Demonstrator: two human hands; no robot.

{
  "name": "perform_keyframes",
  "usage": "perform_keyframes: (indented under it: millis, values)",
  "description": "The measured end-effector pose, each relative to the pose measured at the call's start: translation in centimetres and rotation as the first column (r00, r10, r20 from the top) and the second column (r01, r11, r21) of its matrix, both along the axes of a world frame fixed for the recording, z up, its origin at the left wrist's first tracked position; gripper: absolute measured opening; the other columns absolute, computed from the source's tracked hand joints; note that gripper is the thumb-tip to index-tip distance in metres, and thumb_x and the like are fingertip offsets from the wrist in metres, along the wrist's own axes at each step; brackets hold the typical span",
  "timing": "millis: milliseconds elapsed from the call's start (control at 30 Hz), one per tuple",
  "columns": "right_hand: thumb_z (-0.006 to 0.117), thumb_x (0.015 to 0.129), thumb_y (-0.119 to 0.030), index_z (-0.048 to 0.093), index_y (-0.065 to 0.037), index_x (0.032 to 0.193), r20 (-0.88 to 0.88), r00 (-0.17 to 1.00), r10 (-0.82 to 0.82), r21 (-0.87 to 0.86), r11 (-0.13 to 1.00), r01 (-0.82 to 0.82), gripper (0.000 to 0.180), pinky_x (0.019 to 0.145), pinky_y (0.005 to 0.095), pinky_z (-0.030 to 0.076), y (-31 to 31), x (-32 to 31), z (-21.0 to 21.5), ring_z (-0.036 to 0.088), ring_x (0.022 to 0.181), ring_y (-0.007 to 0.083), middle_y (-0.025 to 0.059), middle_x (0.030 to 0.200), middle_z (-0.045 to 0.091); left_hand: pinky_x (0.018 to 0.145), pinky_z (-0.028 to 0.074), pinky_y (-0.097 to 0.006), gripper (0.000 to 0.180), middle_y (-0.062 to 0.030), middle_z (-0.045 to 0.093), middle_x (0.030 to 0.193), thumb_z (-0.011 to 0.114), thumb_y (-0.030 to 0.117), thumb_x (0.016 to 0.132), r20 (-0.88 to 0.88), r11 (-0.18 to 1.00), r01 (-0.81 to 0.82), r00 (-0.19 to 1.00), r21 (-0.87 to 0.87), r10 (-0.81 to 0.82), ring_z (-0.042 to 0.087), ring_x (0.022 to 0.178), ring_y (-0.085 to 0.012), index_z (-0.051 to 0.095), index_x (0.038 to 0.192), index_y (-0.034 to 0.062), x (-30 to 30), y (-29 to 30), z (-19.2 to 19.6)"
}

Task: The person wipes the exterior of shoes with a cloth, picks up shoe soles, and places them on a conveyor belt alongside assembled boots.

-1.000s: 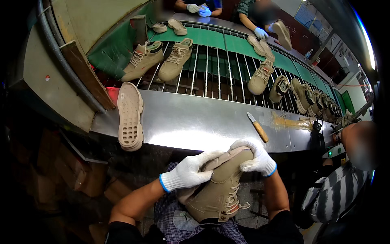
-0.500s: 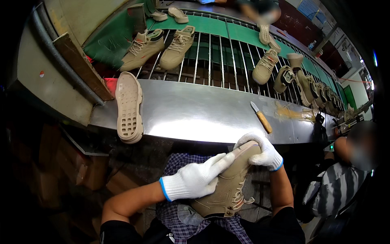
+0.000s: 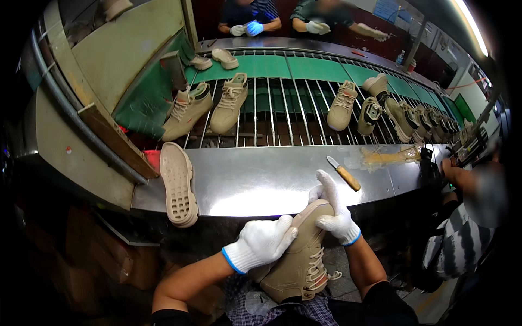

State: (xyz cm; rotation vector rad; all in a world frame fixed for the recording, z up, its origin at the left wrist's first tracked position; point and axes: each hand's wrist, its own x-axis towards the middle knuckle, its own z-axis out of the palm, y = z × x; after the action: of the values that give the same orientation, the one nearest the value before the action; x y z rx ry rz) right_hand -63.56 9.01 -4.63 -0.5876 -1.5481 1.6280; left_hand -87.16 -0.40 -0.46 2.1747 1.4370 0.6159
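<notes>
The person is holding a tan lace-up boot upper with no sole [image 3: 300, 259] in their lap, just below the edge of the shiny metal work table [image 3: 261, 182]. The left hand in a white knit glove [image 3: 261, 243] is curled over the boot's side and is pressing on it with bent fingers. The right hand in a white knit glove [image 3: 333, 214] is gripping the top end of the boot — most fingers are wrapped round it and one finger is sticking up straight.

The boot is sitting bottom side up, with its laces hanging toward the person's knees. Its bottom is looking bare, so I am guessing the sole is not on yet. A tan rubber sole with square bumps [image 3: 177, 183] is lying on the left end of the table, well apart from the boot, and no hand is touching it. A small knife with a wooden handle [image 3: 343, 174] is lying on the table near the right hand, also untouched.

So the job is looking like it is only partly done — the boot is in hand, and the sole is waiting.

Behind the table, more tan shoes [image 3: 228, 103] are riding on a moving rack of metal bars [image 3: 283, 108]. Other people's gloved hands [image 3: 247, 28] are working on the far side.
</notes>
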Motion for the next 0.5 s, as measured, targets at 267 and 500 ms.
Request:
perform_keyframes:
  millis: [267,500]
  values:
    - [0.094,0.077,-0.037,0.011,0.001,0.169,0.184,0.979,-0.084,0.302,0.953,0.025,0.130,0.123,0.0431,0.035,-1.0,-1.6,1.1,0.041,0.149,0.0311,0.0217,0.162,0.038,0.074,0.056,-0.053,0.031,-0.0237,0.071,0.086,0.054,0.034,0.107,-0.038,0.954,0.243,0.967,-0.178,-0.253,0.070,0.080,-0.0453,0.070,0.111,0.0079,0.6,7.7,6.3]
    - [0.096,0.074,-0.039,0.026,0.000,0.166,-0.112,0.991,-0.075,-0.222,0.974,0.048,0.122,0.122,0.0413,0.037,-4.5,-1.2,-1.7,0.046,0.144,0.0275,0.0166,0.159,0.043,0.086,0.057,-0.036,0.032,-0.0119,0.074,0.112,0.059,0.028,0.110,0.358,0.816,0.439,0.881,-0.376,-0.309,0.070,0.099,-0.0209,0.068,0.131,0.0064,-2.8,9.6,5.7]
